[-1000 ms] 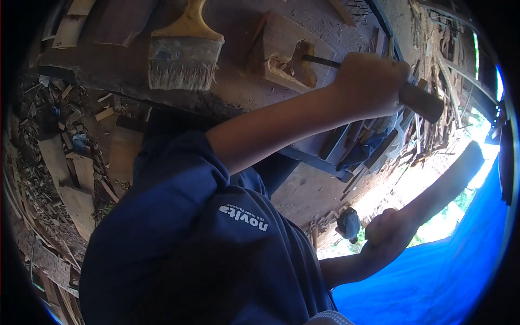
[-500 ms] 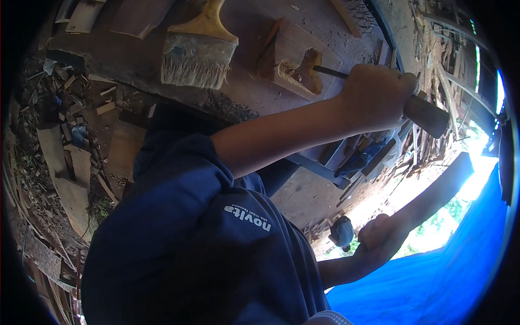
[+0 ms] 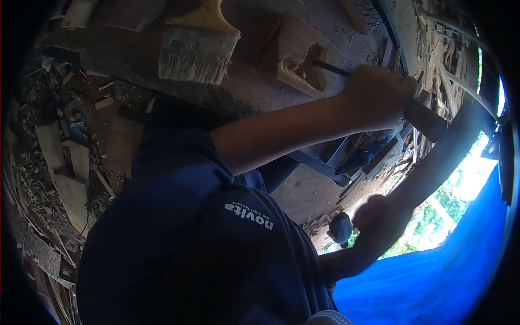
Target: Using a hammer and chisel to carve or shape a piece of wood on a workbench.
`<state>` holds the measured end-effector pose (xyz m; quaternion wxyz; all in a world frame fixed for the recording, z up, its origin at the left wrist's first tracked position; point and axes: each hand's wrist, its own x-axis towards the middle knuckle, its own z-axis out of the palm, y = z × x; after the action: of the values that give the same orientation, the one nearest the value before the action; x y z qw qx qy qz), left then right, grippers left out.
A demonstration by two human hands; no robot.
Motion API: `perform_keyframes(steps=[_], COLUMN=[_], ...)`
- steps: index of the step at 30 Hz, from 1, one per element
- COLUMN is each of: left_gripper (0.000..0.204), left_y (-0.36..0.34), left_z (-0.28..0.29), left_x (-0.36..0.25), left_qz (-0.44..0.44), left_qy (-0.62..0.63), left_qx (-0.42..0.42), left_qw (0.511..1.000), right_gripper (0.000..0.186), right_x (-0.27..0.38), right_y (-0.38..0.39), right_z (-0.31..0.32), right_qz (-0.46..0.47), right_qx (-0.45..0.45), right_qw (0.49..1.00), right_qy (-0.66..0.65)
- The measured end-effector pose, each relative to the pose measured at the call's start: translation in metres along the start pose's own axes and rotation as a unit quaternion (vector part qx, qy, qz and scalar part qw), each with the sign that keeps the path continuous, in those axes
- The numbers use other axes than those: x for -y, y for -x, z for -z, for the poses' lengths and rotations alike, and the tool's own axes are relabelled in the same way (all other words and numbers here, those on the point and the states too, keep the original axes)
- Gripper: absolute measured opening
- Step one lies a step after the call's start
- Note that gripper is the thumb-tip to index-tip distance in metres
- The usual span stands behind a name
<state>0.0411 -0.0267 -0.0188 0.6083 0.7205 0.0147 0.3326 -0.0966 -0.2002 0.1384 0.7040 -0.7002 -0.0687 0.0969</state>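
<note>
My left hand (image 3: 379, 97) is closed around a chisel (image 3: 425, 120), whose handle end sticks out to the right. The narrow metal blade points left, its tip inside the hollow cut in a wooden block (image 3: 295, 39). The block lies on a dark work surface (image 3: 246, 59). Lower right, my right hand (image 3: 374, 219) grips a thick wooden mallet (image 3: 433, 170). The mallet's far end is at the butt of the chisel handle; whether they touch I cannot tell. Left of the block lies a wide brush (image 3: 197, 54) with pale bristles and a wooden handle.
Scrap wood (image 3: 78, 162) and chips litter the ground at left. Nails (image 3: 371, 16) stand up at the surface's far right corner. Wood pieces (image 3: 368, 157) lie beyond my left forearm. A blue tarp (image 3: 422, 281) hangs lower right, and a person (image 3: 340, 227) is in the background.
The mallet has swung up toward the chisel handle with my right hand. My left hand and the chisel stay nearly in place.
</note>
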Motion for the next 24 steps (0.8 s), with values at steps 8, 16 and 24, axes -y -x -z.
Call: perform_keyframes(steps=[8, 16, 24], left_gripper=[0.017, 0.013, 0.013], left_y=[-0.003, -0.013, -0.015], left_z=[0.003, -0.008, -0.007], left_x=[-0.007, -0.015, -0.012], left_qz=[-0.018, -0.021, -0.016], left_qy=[0.013, 0.017, 0.006], left_qx=[-0.015, -0.025, -0.029], left_qw=[1.0, 0.999, 0.999], right_gripper=[0.042, 0.021, 0.033], right_x=[0.021, 0.011, 0.014], right_y=[0.036, 0.017, 0.016], right_z=[0.022, -0.005, 0.0], right_qz=[0.192, 0.228, 0.191], right_qx=[-0.227, -0.152, -0.187], right_qw=[0.736, 0.683, 0.747], right_qy=[0.608, 0.677, 0.609])
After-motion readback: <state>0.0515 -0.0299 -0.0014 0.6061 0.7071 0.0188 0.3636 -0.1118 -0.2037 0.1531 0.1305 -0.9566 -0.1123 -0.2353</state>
